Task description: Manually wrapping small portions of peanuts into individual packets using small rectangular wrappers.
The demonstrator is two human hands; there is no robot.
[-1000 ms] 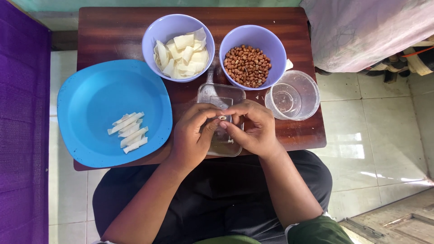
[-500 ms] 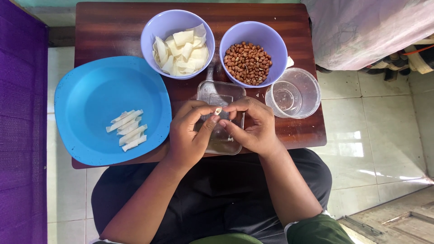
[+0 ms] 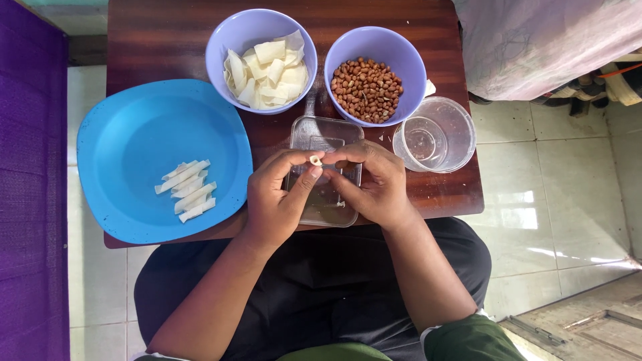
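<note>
Four finished rolls point(image 3: 186, 190) lie on the blue plate point(image 3: 134, 134) at the worktop's left edge, while the left hand point(image 3: 277, 200) and right hand point(image 3: 374, 184) pinch another roll point(image 3: 315, 160) over the clear tray point(image 3: 326, 137), wrappers point(image 3: 266, 67) and peanuts point(image 3: 366, 90) remaining plentiful.

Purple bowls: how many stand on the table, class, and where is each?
2. One purple bowl of pale wrapper pieces stands at the table's far middle; one purple bowl of peanuts stands just right of it. None seems hidden.
</note>
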